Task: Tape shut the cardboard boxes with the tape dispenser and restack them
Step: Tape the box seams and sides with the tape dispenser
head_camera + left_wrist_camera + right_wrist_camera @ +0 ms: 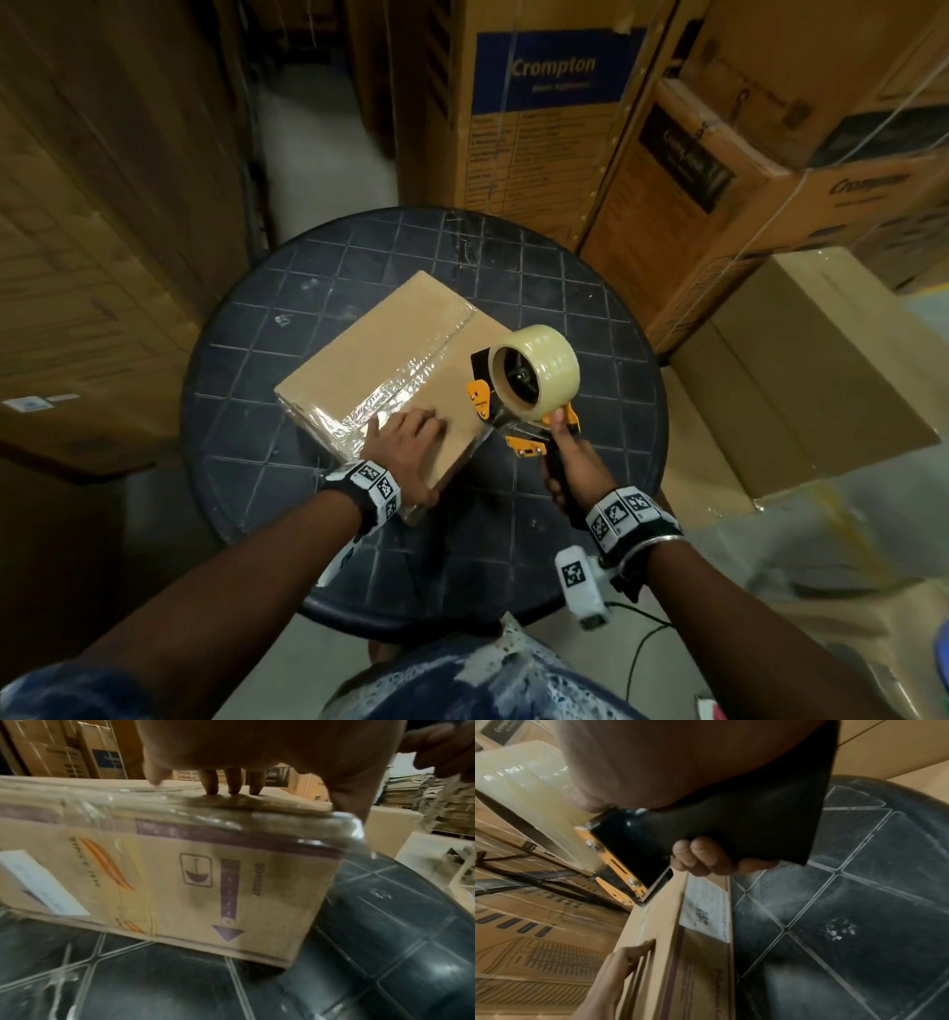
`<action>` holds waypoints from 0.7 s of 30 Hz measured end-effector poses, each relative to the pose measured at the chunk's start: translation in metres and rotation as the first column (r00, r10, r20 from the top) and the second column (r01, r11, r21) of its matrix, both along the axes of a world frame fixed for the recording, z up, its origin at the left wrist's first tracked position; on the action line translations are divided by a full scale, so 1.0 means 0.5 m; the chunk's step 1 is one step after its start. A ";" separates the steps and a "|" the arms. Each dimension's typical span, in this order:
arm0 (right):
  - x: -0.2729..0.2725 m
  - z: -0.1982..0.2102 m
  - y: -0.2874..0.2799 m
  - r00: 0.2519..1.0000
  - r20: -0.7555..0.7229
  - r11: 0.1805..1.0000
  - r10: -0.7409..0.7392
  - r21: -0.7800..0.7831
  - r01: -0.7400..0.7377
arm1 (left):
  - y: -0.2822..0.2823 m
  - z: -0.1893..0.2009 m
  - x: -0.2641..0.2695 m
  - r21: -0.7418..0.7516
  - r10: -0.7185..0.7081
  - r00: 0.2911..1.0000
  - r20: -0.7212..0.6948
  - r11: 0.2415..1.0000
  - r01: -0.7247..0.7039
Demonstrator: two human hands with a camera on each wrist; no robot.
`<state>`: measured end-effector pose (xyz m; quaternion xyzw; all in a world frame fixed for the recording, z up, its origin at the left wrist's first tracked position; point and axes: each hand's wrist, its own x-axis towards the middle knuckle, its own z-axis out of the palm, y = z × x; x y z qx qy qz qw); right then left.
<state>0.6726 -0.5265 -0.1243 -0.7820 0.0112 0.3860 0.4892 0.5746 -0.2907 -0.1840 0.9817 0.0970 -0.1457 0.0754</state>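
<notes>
A small cardboard box (390,354) lies on a round dark table (287,288), with clear tape along its top seam and near-left end. My left hand (405,447) rests flat on the box's near corner, fingers (232,783) straight and pressing the top, thumb down the side. My right hand (570,462) grips the black handle of an orange tape dispenser (529,390) carrying a clear tape roll (539,375). The dispenser's front end (631,894) sits at the box's right edge (659,923). The box side (231,892) shows a purple arrow and an umbrella mark.
Tall printed cartons (544,108) stand behind the table, with more stacked at the right (760,169) and a plain box (801,370) on the floor there. A cardboard wall (92,216) fills the left. A narrow floor gap (318,149) runs behind.
</notes>
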 end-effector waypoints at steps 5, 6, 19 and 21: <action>-0.023 0.002 0.048 0.998 0.041 0.999 0.049 0.017 -0.049 | 0.037 0.011 -0.057 0.038 -0.137 0.990 -0.013 0.990 0.137; -0.029 0.004 0.057 0.998 0.041 0.998 0.057 0.022 -0.058 | 0.046 0.012 -0.069 0.047 -0.159 0.987 -0.023 0.986 0.160; -0.116 0.006 0.168 0.994 0.033 0.992 0.101 0.078 -0.104 | 0.131 0.087 -0.148 -0.219 -0.203 0.970 -0.135 0.961 0.170; -0.125 0.005 0.181 0.997 0.030 0.990 0.077 0.113 -0.080 | 0.143 0.096 -0.132 -0.395 0.010 0.999 -0.031 0.918 -0.022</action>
